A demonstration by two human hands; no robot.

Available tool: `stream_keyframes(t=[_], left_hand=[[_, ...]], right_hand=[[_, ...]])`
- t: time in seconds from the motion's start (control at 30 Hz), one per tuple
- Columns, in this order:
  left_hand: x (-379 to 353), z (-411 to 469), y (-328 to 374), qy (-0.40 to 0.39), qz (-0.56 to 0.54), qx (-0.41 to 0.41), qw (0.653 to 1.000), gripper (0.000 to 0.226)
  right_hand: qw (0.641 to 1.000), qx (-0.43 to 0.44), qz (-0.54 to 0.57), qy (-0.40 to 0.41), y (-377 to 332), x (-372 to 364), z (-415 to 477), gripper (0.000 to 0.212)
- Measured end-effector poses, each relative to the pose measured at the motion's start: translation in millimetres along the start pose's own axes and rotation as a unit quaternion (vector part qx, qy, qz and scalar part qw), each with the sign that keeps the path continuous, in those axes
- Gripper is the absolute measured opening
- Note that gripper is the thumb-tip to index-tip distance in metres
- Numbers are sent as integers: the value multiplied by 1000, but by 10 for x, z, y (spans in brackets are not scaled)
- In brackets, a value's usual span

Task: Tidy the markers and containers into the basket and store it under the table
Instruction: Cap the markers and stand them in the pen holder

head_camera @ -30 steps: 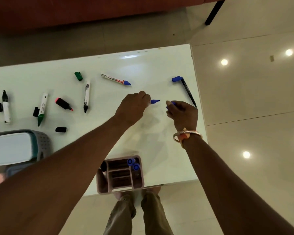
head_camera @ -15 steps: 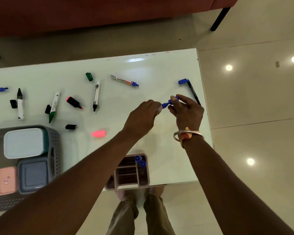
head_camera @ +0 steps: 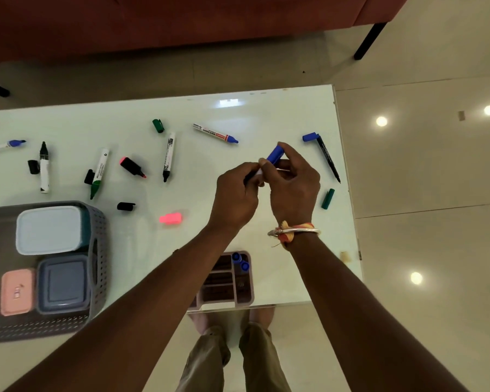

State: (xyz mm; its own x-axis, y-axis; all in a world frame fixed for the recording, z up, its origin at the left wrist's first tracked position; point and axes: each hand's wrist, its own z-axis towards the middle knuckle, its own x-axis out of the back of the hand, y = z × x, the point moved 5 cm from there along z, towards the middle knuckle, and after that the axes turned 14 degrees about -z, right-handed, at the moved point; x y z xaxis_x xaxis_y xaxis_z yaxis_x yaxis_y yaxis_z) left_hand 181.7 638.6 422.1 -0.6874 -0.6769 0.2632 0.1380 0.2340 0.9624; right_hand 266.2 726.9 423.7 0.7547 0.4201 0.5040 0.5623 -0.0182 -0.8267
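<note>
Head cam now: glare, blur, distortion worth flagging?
Head view: lamp glare spots on the floor, one bright patch on the table; edges bow slightly, wide lens; blue cap in the right hand is sharp, marker in the left hand mostly hidden.

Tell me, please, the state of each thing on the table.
Marker, gripped by left hand.
Blue cap, pinched by right hand, at the marker's end.
Basket, holding three lidded containers.
Organizer, holding two blue markers.
Highlighter, uncapped.
Pink cap, loose.
</note>
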Motion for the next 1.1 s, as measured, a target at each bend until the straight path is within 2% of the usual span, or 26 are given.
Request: stream_keyframes(t=[0.07,0.13,0.23,0.3,0.43,0.53,0.7,0.87,1.1], left_hand=[[71,-38,28,18,-31,14,999,19],[161,-72,25,4,-71,44,997,17],[263,-126,-6,-101,-100,96,985,14],[353,-148,-44,-142,-108,137,974,21],[712,-110,-142,-45,-141,160,976,27],[847,-167,-265,-10,-138,174,975,26],[753,-365,-353,-35,-113,187,975,25],[707,-478,-367,-38,-120,187,974,25],[742,-473,-395,-40,-99,187,977,25]], right_hand=[[999,22,-20,-15,-112,-26,-15,42],[997,42,-42,-42,-158,-36,-71,41],[997,53,-25,-58,-109,61,-264,41],[998,47,-13,-28,-18,233,-444,44],[996,48,-32,64,123,675,-939,45],[993,77,-46,83,182,810,-1381,45],[991,101,-73,41,419,625,-1761,43],[992,111,-54,-9,616,362,-1773,35],[983,144,-106,-42,768,215,-1785,30]])
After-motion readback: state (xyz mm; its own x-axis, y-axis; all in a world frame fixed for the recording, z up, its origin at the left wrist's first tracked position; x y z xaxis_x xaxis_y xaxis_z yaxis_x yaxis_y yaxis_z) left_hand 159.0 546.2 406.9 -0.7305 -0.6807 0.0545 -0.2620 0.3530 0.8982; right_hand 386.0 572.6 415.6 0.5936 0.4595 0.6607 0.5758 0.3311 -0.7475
